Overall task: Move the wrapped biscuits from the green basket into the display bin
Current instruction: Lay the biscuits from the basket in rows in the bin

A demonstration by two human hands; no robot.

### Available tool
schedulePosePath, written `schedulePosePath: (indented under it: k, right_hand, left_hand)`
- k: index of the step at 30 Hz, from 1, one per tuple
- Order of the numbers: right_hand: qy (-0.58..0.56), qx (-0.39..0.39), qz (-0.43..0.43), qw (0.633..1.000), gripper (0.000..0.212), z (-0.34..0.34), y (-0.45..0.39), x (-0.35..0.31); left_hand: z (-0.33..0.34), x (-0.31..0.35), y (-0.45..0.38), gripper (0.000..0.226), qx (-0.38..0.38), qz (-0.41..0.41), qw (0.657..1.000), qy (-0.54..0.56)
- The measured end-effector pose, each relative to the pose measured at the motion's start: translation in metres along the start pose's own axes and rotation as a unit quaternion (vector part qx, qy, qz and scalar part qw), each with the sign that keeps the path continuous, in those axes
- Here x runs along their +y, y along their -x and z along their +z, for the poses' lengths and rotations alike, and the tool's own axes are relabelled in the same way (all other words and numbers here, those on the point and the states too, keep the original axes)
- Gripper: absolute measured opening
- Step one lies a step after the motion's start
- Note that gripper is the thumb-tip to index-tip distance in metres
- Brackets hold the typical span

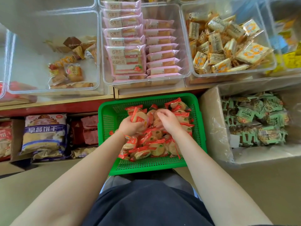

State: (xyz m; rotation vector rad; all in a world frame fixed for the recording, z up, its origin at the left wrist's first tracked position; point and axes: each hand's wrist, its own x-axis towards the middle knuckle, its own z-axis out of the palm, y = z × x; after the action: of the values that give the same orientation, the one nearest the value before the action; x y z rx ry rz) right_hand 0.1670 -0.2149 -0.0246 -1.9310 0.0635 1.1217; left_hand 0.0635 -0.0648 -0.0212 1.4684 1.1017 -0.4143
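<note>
A green mesh basket sits in front of me, heaped with round biscuits in clear wrappers with red ends. My left hand is inside the basket and grips a bunch of wrapped biscuits. My right hand is beside it, fingers curled down over biscuits at the top of the heap. A clear display bin at the upper left holds only a few mixed wrapped cakes.
Clear bins on the shelf hold pink sandwich-cake packs and yellow-orange wrapped snacks. A cardboard box with green-wrapped snacks stands right of the basket. Large blue biscuit bags and red packs lie in boxes to the left.
</note>
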Motion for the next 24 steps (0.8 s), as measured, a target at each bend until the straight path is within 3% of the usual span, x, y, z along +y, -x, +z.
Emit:
schedulePosePath:
  k: [6, 10, 16, 19, 21, 24]
  right_hand:
    - [0.21, -0.072, 0.03, 0.975, 0.045, 0.003, -0.005, 0.026]
    - [0.283, -0.058, 0.024, 0.957, 0.024, 0.018, -0.005, 0.036]
    - [0.23, 0.044, -0.027, 0.972, 0.015, 0.022, -0.001, 0.01]
    - [0.18, 0.07, -0.065, 0.979, 0.026, 0.021, 0.004, -0.017]
    - [0.157, 0.046, -0.112, 0.98, 0.029, 0.025, 0.011, -0.039]
    - [0.117, -0.054, -0.173, 0.976, 0.02, 0.038, 0.031, -0.074]
  left_hand:
    - [-0.018, -0.01, -0.001, 0.032, -0.009, -0.09, 0.985, 0.149]
    - [-0.026, -0.015, -0.004, 0.028, -0.025, -0.125, 0.973, 0.192]
    - [-0.042, -0.023, -0.005, 0.032, 0.011, -0.119, 0.97, 0.213]
    - [-0.049, -0.021, -0.004, 0.028, 0.007, -0.117, 0.968, 0.221]
    - [-0.054, -0.016, -0.001, 0.025, -0.016, -0.106, 0.967, 0.231]
    - [-0.061, -0.003, 0.01, 0.033, -0.079, -0.069, 0.962, 0.253]
